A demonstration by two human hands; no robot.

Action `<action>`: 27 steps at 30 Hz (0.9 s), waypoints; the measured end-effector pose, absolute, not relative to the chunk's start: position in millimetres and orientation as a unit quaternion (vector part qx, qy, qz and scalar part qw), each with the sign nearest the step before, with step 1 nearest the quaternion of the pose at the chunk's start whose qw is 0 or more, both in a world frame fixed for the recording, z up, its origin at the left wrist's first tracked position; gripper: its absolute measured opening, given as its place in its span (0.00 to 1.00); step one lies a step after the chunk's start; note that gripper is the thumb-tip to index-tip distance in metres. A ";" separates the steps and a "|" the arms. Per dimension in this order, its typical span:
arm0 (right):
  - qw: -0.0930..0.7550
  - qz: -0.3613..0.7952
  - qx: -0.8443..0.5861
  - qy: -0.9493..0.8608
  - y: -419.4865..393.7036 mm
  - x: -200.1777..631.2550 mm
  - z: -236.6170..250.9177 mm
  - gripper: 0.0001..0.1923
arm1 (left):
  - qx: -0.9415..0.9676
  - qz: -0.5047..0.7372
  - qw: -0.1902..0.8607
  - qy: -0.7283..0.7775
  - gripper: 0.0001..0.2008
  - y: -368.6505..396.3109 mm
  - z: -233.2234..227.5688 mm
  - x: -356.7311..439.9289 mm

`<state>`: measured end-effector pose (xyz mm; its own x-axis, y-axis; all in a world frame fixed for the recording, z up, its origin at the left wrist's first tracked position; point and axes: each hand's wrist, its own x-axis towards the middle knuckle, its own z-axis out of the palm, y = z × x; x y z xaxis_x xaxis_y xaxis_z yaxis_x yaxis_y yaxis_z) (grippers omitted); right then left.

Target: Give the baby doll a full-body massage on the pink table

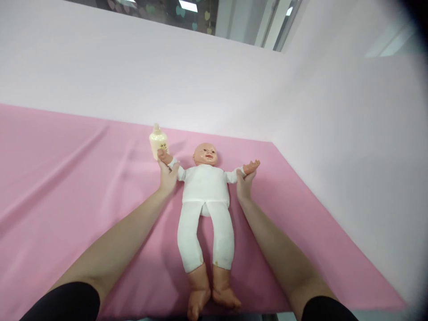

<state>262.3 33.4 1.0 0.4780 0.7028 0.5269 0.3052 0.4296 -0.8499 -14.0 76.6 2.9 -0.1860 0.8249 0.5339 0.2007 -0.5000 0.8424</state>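
A baby doll (205,196) in a white top and white trousers lies on its back on the pink sheet (67,187), head away from me, arms spread, bare feet at the near edge. My left hand (167,176) grips the doll's wrist on the left side. My right hand (244,183) holds the doll's other wrist, whose small hand points up and to the right. A cream lotion bottle (158,141) stands upright just behind the doll's left-side hand, close to my left fingers.
The pink sheet covers the surface and ends at a white wall (214,80) behind and on the right. The near edge of the surface runs just under the doll's feet. A window strip (187,13) shows at the top.
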 end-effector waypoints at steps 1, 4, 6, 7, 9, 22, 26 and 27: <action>0.701 0.156 -0.524 -0.457 35.3 265.5 0.2 0.40 | 0.556 0.656 0.249 0.446 0.33 78.0 3.2 -15.5; 0.725 0.166 -0.533 -0.403 38.1 271.3 -0.5 0.36 | 0.504 0.683 0.254 0.464 0.29 80.5 3.3 -18.3; 0.730 0.152 -0.514 -0.425 36.8 269.7 1.2 0.35 | 0.515 0.682 0.249 0.456 0.25 80.0 3.3 -18.5; 0.724 0.147 -0.501 -0.450 35.2 267.4 2.5 0.35 | 0.530 0.678 0.242 0.448 0.24 78.9 3.5 -18.0; 0.694 0.146 -0.480 -0.516 30.8 260.6 5.3 0.33 | 0.578 0.657 0.222 0.430 0.24 75.3 5.0 -16.1; 0.417 0.053 -0.459 -0.783 17.1 242.8 12.2 0.25 | 0.812 0.408 0.125 0.398 0.20 64.7 12.5 -0.5; 0.537 0.078 -0.469 -0.696 19.4 244.2 5.9 0.28 | 0.749 0.506 0.131 0.406 0.22 64.6 11.9 -5.4; 0.572 0.095 -0.471 -0.665 20.8 245.4 4.9 0.30 | 0.726 0.538 0.142 0.403 0.24 65.6 11.4 -7.1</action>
<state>245.4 20.8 4.9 0.0988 0.7347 0.6711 0.5178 0.5380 -0.6652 -7.1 65.6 11.4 0.0959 0.7386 0.6673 0.4330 -0.6346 0.6402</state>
